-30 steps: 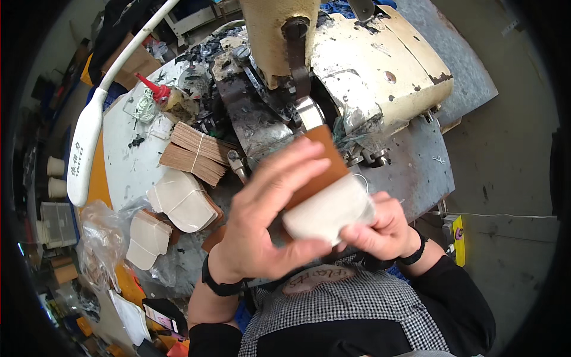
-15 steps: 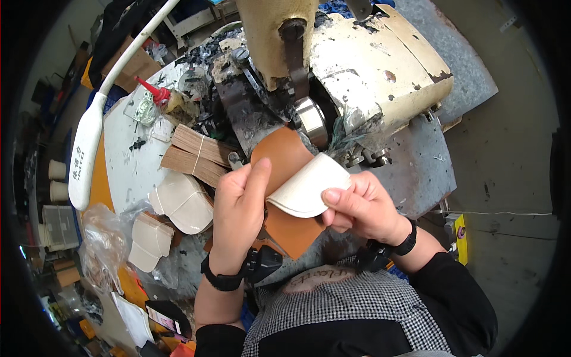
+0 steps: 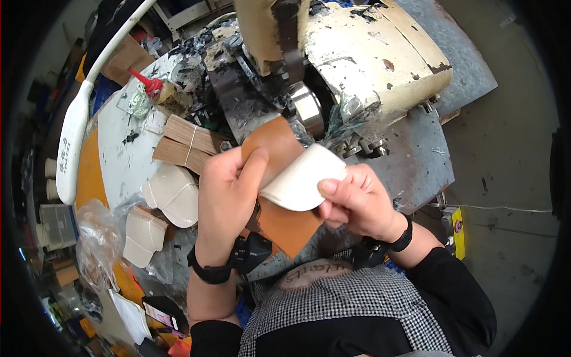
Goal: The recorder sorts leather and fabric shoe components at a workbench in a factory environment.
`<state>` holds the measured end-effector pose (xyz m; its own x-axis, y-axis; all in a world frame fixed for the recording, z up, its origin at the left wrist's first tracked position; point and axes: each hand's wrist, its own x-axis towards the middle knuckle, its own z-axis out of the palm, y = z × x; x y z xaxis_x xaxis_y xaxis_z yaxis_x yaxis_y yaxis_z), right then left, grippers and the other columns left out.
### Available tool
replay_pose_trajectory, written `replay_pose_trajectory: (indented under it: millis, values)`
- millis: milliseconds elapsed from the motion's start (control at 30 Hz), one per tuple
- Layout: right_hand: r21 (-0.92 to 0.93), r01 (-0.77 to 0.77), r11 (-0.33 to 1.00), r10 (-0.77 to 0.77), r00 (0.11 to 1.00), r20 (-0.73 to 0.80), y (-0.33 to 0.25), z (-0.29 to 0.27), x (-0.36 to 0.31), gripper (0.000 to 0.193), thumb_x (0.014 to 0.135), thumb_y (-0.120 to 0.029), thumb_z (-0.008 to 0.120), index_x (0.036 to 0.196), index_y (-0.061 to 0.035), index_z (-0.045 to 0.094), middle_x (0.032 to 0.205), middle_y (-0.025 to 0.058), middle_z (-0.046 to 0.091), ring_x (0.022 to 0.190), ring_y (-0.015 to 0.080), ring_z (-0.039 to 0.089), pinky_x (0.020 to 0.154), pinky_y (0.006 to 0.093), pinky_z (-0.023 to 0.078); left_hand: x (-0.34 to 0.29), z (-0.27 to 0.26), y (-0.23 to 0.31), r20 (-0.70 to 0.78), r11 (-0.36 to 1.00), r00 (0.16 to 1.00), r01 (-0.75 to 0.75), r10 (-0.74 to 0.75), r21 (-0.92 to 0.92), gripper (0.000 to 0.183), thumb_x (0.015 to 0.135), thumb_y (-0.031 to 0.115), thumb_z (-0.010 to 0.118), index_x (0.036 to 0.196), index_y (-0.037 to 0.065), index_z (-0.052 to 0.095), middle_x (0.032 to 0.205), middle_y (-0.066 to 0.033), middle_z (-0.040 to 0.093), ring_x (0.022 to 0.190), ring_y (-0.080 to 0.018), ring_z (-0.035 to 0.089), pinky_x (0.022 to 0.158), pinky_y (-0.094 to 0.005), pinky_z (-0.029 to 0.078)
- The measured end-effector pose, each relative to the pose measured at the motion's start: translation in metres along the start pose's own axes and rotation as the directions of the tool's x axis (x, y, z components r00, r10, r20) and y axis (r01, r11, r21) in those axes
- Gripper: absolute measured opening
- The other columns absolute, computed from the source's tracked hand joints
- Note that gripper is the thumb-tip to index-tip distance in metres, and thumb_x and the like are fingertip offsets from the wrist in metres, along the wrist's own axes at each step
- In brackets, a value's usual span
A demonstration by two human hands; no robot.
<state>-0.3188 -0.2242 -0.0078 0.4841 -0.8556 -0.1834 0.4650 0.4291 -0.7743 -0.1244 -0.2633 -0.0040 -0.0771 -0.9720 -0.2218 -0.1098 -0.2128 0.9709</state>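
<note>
Close in front of the machine, both my hands hold brown leather pieces. My left hand grips their left side, its thumb lying on the brown face. The right part of the top piece is curled over, so its pale underside faces up. My right hand pinches that curled edge between thumb and fingers. More brown leather shows beneath the curl; how many layers there are I cannot tell. Just beyond the leather is a shiny metal roller on the machine.
The cream machine stands across the far side. Left of my hands lie banded brown strips and banded pale pieces. A red-nozzled bottle, a white lamp arm and a crumpled plastic bag are farther left.
My hands and the leather have shifted slightly left in the view, as has the background. Both hands keep their hold, and the piece stays curled over.
</note>
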Motion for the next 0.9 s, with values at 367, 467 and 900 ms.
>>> replay_pose_trajectory:
  millis: [367,467,900]
  values:
    - [-0.009,0.019,1.0,-0.02,0.999,-0.047,-0.003,-0.006,-0.001,0.033,0.097,-0.02,0.054,0.072,0.0006,0.061,0.054,0.001,0.05,0.043,0.0055,0.033,0.041,0.0231,0.024,0.003,0.001,-0.001,0.043,1.0,0.999,-0.007,0.007,-0.006,0.024,0.092,0.016,0.058,0.084,-0.005,0.066,0.063,0.0034,0.058,0.056,0.0005,0.046,0.048,-0.0196,0.036]
    - [0.08,0.004,0.997,-0.002,1.0,-0.03,-0.002,0.002,-0.003,0.034,0.097,-0.02,0.054,0.072,0.0005,0.061,0.051,0.0001,0.046,0.042,0.0062,0.033,0.041,0.0238,0.023,0.002,0.0,0.009,0.059,1.0,0.998,0.007,-0.005,-0.023,0.023,0.091,0.015,0.058,0.084,-0.005,0.066,0.063,0.0021,0.06,0.056,0.0001,0.048,0.048,-0.02,0.037]
    - [0.025,0.057,0.998,-0.055,0.996,-0.075,-0.001,-0.001,-0.004,0.034,0.097,-0.019,0.054,0.071,0.0011,0.059,0.051,0.0011,0.046,0.042,0.0074,0.034,0.041,0.0241,0.024,0.006,0.001,0.006,0.077,1.0,0.997,0.021,-0.021,-0.002,0.028,0.092,0.022,0.06,0.084,-0.004,0.067,0.063,-0.0013,0.062,0.052,-0.0045,0.054,0.047,-0.0214,0.04]
